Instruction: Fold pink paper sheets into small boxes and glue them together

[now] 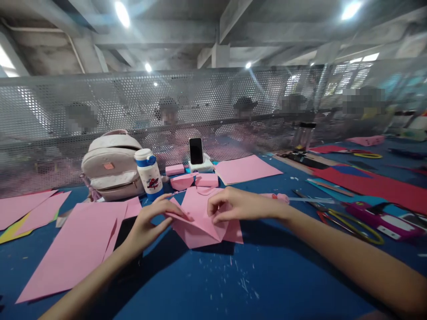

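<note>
Left hand (150, 218) pinches folded pink paper (198, 239) over blue table (173, 289); right hand (233, 204) curled against it, cannot tell whether gripping.

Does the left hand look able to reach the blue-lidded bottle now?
Probably yes: the bottle stands just beyond the left hand, with nothing between, though that hand is holding pink paper.

Left of centre, a white backpack (111, 164) beside a blue-and-white bottle (149, 178); at centre, a dark-screened phone (196, 151) propped upright — behind them, a perforated metal partition (205, 104). Upper left, a bright ceiling light (122, 14).
</note>
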`<state>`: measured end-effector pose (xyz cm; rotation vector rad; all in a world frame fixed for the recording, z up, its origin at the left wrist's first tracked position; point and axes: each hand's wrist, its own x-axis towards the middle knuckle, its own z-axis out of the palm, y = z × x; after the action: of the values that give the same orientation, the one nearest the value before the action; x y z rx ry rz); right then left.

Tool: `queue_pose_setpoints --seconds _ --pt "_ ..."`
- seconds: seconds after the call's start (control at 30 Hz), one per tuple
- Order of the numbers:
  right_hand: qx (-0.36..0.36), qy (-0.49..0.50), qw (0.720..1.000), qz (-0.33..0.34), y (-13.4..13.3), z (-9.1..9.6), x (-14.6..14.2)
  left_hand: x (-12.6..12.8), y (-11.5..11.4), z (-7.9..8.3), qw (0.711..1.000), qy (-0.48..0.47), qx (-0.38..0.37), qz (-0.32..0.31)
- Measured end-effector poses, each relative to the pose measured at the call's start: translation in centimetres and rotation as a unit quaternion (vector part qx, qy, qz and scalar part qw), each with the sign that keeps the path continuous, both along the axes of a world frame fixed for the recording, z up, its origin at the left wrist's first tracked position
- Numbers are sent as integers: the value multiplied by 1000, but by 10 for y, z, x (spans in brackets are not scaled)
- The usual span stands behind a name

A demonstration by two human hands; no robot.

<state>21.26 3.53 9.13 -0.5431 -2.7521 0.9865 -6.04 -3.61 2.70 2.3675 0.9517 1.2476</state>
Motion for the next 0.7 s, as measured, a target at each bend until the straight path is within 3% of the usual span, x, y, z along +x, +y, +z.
queue_pose_setpoints --seconds 0.17,0.3,0.4,0.53,0.6,0.7 --pt "-83 69 994 -25 -1 1 -15 -4 24 12 986 -121 3 112" --pt "-113 143 982 -44 1 8 -28 2 43 31 969 -189 90 132" --pt "-121 202 969 -70 5 5 -33 16 35 36 953 -242 97 155" --pt "-125 213 965 -92 11 -3 -35 34 8 24 965 -213 38 151" --pt "-124 202 967 -93 12 -4 -35 36 0 19 969 -204 10 136" --pt "-119 179 973 -80 15 -2 -34 24 7 21 979 -167 -1 119"
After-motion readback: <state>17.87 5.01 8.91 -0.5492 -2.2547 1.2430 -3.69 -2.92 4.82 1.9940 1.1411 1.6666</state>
